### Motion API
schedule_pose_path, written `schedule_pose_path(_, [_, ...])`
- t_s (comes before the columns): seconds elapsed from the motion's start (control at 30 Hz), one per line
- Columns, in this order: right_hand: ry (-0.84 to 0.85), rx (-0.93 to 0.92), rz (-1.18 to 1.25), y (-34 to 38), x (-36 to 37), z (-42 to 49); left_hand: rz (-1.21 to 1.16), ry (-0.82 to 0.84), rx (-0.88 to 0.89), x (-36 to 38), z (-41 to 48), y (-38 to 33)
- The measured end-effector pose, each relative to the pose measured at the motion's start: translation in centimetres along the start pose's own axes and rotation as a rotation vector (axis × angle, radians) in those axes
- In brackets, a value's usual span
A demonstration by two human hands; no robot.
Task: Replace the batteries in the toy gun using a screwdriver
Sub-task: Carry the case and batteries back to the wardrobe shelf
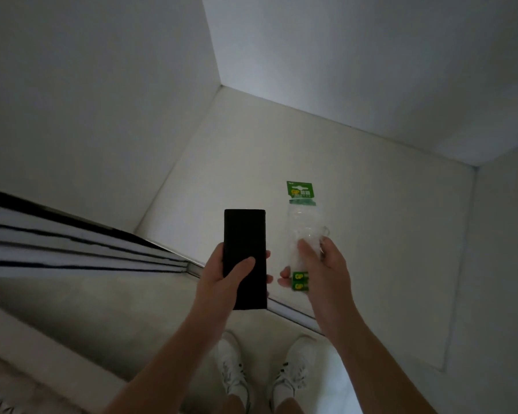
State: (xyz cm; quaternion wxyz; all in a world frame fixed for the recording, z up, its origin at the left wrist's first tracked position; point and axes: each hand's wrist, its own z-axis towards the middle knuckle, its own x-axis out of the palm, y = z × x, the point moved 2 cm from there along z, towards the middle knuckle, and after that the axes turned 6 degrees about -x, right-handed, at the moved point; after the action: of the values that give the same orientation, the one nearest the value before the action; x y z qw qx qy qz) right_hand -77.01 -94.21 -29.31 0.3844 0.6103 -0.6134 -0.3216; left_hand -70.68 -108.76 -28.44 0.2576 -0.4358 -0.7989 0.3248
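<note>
Set both down on the ledge [371, 219] first, then open the pack; don't fumble it mid-air. Left hand [222, 273] wraps a black box [245, 234], thumb across its face. Right hand [326, 270], at 3 o'clock of the box, pinches the battery pack [305, 228], fingers curled. Gun, screwdriver: not in view.
</note>
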Motion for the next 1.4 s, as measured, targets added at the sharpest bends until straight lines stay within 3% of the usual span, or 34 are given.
schedule_pose_path(0.47, [-0.091, 0.036, -0.084, -2.6, -0.6, 14.0, -0.045, 0.141, -0.167, 1.1, 14.5, 0.6])
schedule_pose_path(0.8, [-0.197, -0.049, -0.443, -3.7, 1.9, 21.7, 0.083, 0.150, -0.216, 0.7, 24.0, -2.0])
schedule_pose_path(0.93, [-0.191, -0.144, -0.574, -3.3, 3.2, 24.3, 0.144, 0.081, -0.150, 0.9, 26.5, -2.7])
schedule_pose_path(1.1, [-0.203, -0.131, -0.700, -3.5, 4.3, 26.2, 0.307, -0.016, -0.028, 1.2, 28.2, -3.2])
schedule_pose_path(1.4, [-0.232, -0.174, -0.956, -3.3, 4.3, 27.1, 0.909, -0.203, 0.247, 1.6, 28.5, -3.0])
